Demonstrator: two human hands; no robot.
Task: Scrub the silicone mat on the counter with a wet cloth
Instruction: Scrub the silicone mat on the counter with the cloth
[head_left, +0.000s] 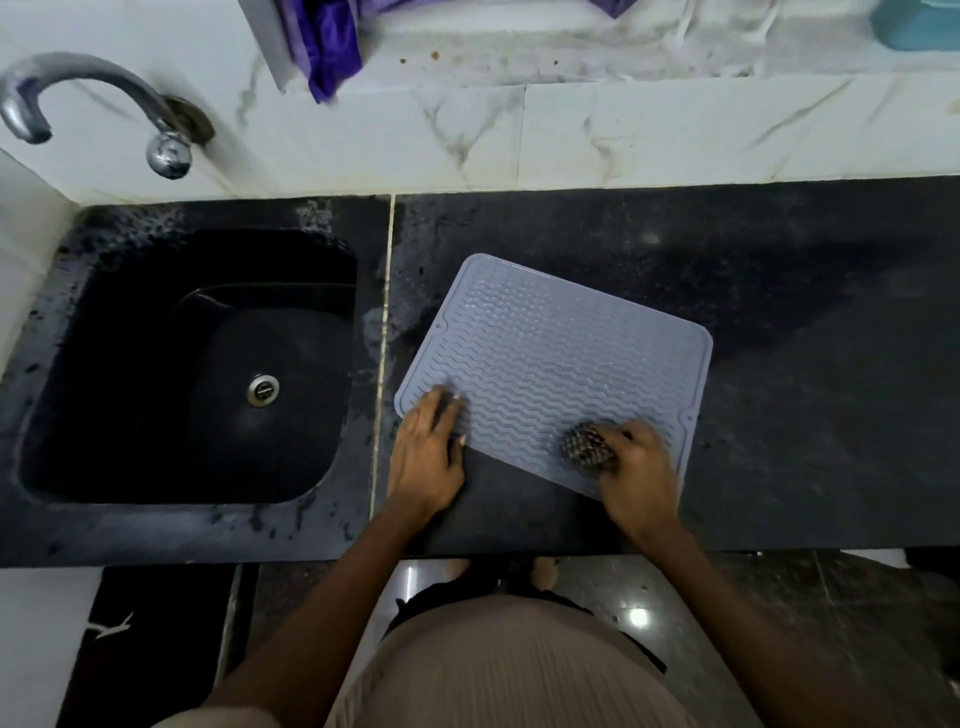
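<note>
A pale blue-grey silicone mat (556, 358) with wavy ridges lies skewed on the dark counter (805, 364), right of the sink. My left hand (428, 457) presses flat on the mat's near left corner, fingers straight. My right hand (641, 473) grips a grey, wadded scrubbing cloth (587, 447), which looks like a metallic scouring pad, and holds it down on the mat near its front right edge. Part of the mat's near edge is hidden under my right hand.
A black sink (182, 374) with a steel drain (263, 389) sits to the left, below a chrome tap (93, 98). Purple cloth (327, 47) hangs on the marble wall behind. A teal container (919, 23) stands at the far right. The counter's front edge runs just below my wrists.
</note>
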